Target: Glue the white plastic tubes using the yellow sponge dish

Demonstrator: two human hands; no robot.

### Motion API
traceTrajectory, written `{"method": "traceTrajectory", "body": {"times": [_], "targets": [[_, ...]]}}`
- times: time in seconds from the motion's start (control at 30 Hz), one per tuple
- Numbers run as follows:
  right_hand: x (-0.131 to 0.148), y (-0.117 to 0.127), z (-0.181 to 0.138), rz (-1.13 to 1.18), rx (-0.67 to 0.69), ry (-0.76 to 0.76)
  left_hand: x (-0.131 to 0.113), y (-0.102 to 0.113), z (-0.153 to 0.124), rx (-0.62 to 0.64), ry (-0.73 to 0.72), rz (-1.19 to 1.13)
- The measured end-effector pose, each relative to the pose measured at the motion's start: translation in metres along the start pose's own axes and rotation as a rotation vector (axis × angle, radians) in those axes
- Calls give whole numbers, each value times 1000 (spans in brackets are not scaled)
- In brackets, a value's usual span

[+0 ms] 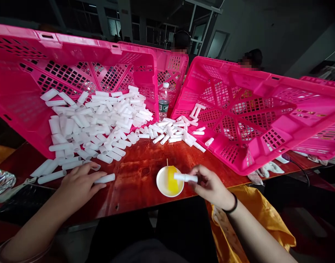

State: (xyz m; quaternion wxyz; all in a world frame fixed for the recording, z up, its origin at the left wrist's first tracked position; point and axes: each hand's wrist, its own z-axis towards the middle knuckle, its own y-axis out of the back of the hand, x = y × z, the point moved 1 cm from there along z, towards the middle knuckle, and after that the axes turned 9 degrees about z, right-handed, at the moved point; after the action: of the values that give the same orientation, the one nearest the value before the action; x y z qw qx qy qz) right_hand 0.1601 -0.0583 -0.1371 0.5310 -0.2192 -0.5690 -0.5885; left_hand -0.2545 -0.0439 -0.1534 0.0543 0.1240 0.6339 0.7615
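Observation:
My right hand (210,184) pinches a short white tube piece (186,178) with a narrower section near its middle. That piece is held level above the right side of a small white dish (162,179), partly covering a yellow sponge-like block (173,186) in it. A thin stick (167,163) stands up at the dish's far edge. On the left, my left hand (81,180) is closed around a plain white tube (107,178) that sticks out between thumb and fingers, low over the table. Just beyond it spreads a big heap of similar white tubes (93,124).
Pink crates lie tipped on their sides: a left crate (22,106) holding the heap, and a right crate (233,157). Thinner white pieces (173,131) lie between them, before a bottle (164,100). Yellow cloth (262,215) hangs at the red table's (137,193) front. Other people sit beyond.

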Motion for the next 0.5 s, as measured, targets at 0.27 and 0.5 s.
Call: {"method": "traceTrajectory", "body": {"times": [0.27,0.5], "targets": [[-30,-19,-1,-313,77,434,-79,0,20,28,-99,-341],[-24,-20,-3,-136,17,224,-139,-2,30,58,-127,-716]]}}
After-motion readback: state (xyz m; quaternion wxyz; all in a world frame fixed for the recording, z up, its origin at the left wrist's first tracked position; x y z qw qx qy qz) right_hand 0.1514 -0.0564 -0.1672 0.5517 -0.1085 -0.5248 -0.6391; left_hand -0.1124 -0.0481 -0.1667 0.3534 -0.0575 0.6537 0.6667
